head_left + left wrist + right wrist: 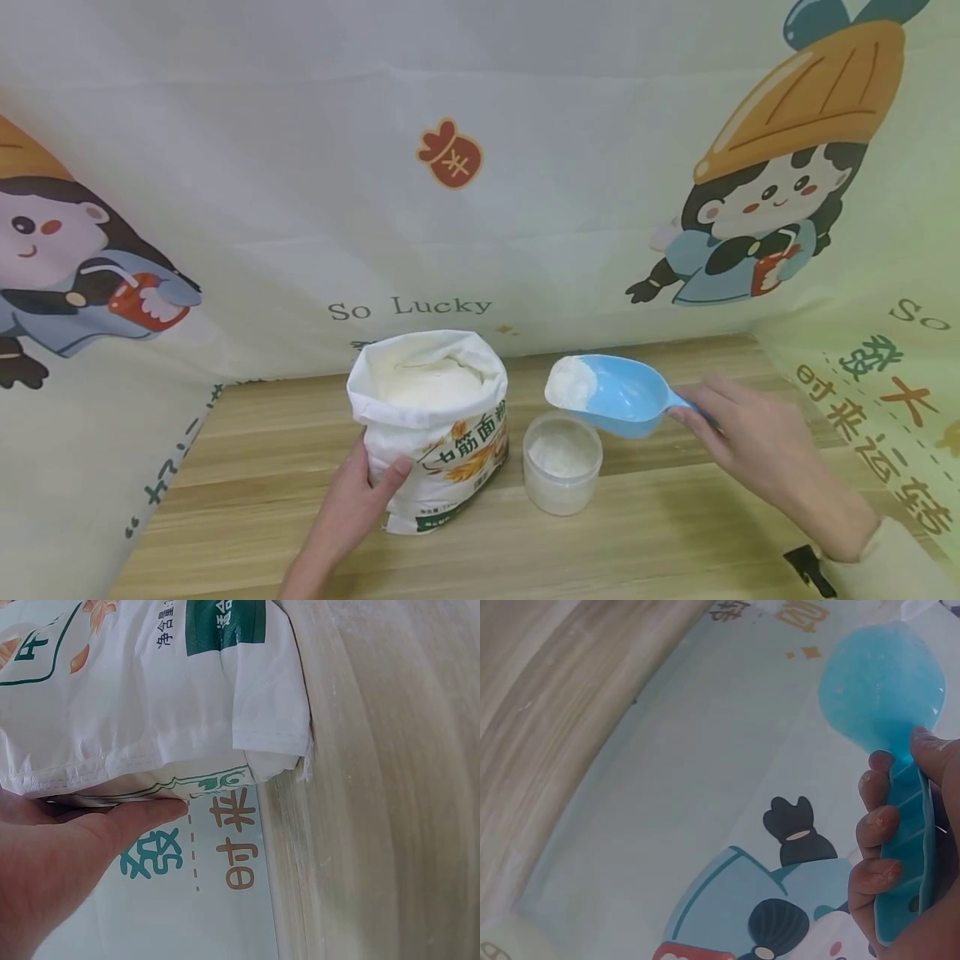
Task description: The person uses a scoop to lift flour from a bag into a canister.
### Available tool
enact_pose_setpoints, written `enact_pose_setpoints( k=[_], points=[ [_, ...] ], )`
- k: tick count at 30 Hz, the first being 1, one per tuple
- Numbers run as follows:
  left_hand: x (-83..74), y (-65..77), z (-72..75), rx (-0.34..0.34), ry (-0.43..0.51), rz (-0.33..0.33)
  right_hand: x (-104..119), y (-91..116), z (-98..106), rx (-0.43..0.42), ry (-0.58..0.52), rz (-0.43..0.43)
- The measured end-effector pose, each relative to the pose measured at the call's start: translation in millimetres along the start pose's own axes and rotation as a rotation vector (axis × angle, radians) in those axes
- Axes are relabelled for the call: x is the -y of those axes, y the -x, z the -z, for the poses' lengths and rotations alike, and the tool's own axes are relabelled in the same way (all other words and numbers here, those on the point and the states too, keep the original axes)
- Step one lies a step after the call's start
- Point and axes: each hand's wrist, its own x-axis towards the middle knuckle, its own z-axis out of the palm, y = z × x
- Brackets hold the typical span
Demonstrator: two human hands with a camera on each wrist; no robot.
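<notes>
A white flour bag (408, 433) stands with its top rolled back, full of white flour (442, 385). My left hand (358, 493) holds its left side, thumb on the front; the other fingers are mostly hidden behind the bag. In my right hand (757, 437) is the handle of a blue scoop (626, 390), fingers curled round it in the right wrist view. Flour (572, 383) lies at the scoop's front end. Just below that end, a clear round jar (561, 493) stands uncovered with flour inside, to the right of the bag.
Bag and jar stand on a wood-grain tabletop (247, 492). Printed cloth (570, 208) with cartoon figures hangs at the back and both sides. A small black object (810, 569) is beside the right sleeve (900, 567).
</notes>
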Motion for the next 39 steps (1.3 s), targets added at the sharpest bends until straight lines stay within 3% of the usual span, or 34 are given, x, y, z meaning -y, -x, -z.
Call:
enact_pose_setpoints(
  k=[7,19,31,39],
  points=[
    [-0.3,0.2,0.2,-0.004,0.007,0.000,-5,10,0,0.059,0.021,0.028],
    [-1.0,-0.8,-0.4,0.003,0.025,0.004,-6,16,2,0.074,0.048,0.106],
    [-1.3,-0.1,0.6,0.003,0.005,0.001,-4,2,6,0.055,0.121,0.251],
    [1.3,-0.8,-0.6,0.001,0.003,-0.003,1,-13,13,0.115,0.158,0.308]
  ],
)
